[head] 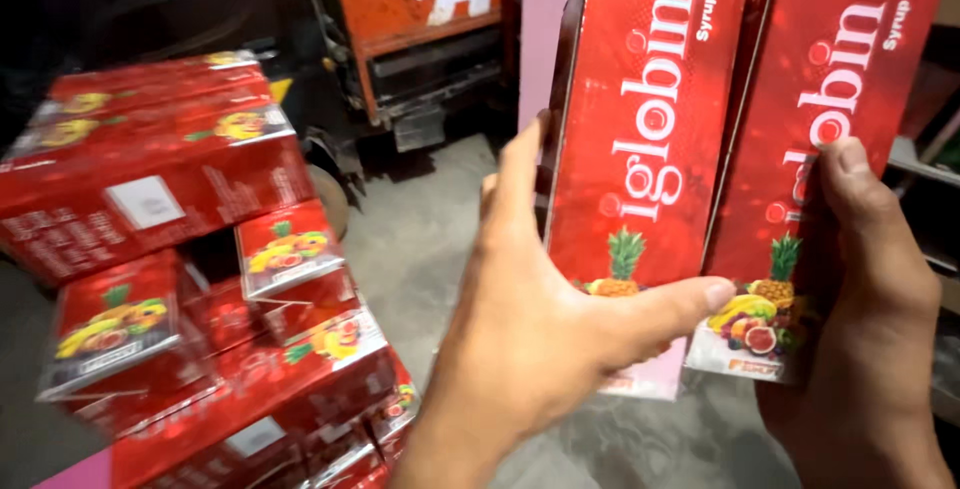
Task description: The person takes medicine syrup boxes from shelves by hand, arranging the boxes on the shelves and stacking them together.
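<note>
Two tall red cartons with fruit pictures are held upright side by side in front of me. My left hand (540, 339) grips the left carton (650, 79) from behind and below, thumb across its lower front. My right hand (865, 309) holds the right carton (840, 69), thumb pressed on its front face. The cartons touch along their long edges.
A loose pile of the same red cartons (190, 249) lies at the left, some flat, some tilted. Behind stands an orange metal cart or vehicle part (420, 9) with a wheel (330, 194). A grey concrete floor (420, 249) lies between. A shelf edge (925, 164) shows at right.
</note>
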